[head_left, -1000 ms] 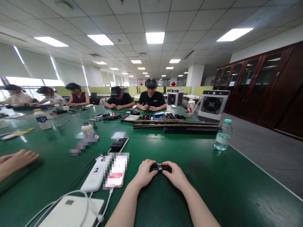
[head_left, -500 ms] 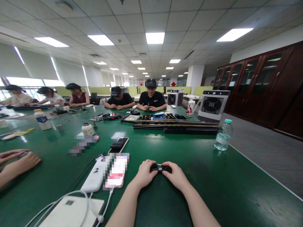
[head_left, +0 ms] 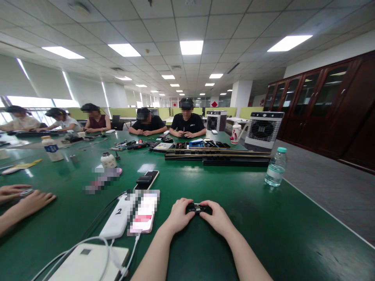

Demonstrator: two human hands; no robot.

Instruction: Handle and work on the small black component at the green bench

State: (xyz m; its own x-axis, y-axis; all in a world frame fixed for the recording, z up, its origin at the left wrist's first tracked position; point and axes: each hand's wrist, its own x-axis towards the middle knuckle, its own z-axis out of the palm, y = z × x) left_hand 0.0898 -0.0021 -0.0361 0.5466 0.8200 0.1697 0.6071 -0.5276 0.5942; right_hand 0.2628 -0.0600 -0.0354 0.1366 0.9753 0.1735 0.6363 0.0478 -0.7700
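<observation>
Between my two hands, low over the green table [head_left: 243, 234], is a small black object with a silvery middle part [head_left: 198, 208]; its exact kind is too small to make out. My left hand [head_left: 181, 214] grips its left end, thumb in front and fingers curled behind. The right end is pinched the same way by my right hand [head_left: 218, 214]. Both ends are partly covered by my fingers. To the left of my left hand lies a phone with a lit, blurred screen [head_left: 145, 212], a white cable plugged into it.
Left of the phone lie a white power bank marked 2 [head_left: 116, 216] and a white box [head_left: 88, 261] with cables. A water bottle [head_left: 275, 167] stands at right. Long black bars [head_left: 234, 160] and tools lie farther back. A co-worker's hands [head_left: 31, 205] are at far left; several people sit beyond.
My hands and the black object stay almost where they were. At far left, the co-worker's hands have shifted slightly, the nearer one with its fingers stretched farther right.
</observation>
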